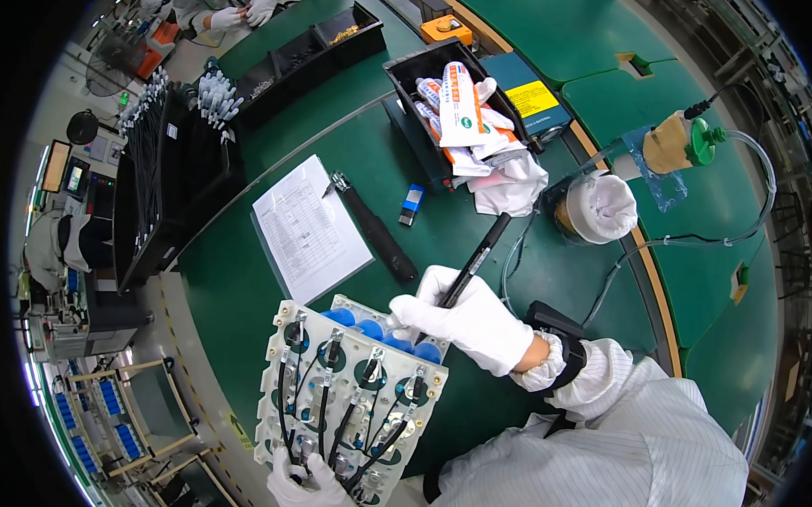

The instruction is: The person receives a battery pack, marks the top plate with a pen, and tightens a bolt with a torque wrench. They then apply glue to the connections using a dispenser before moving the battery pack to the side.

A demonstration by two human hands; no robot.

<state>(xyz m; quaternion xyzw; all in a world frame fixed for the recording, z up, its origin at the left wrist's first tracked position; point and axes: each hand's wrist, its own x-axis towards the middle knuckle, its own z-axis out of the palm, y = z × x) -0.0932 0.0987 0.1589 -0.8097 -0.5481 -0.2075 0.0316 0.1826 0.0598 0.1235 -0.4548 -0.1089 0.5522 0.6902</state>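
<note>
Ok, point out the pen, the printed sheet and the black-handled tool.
Pen (476, 259): head view, middle of its exposed barrel.
Printed sheet (311, 230): head view, middle of the page.
Black-handled tool (377, 230): head view, on the handle.

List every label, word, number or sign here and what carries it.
Wording is described, not copied.
Black marker in the right hand: small white print, unreadable.
Printed sheet: too small to read.
White-and-orange tube: lettering, green emblem.
Yellow label on teal box: too small.
Floor sign: blurred.
</note>
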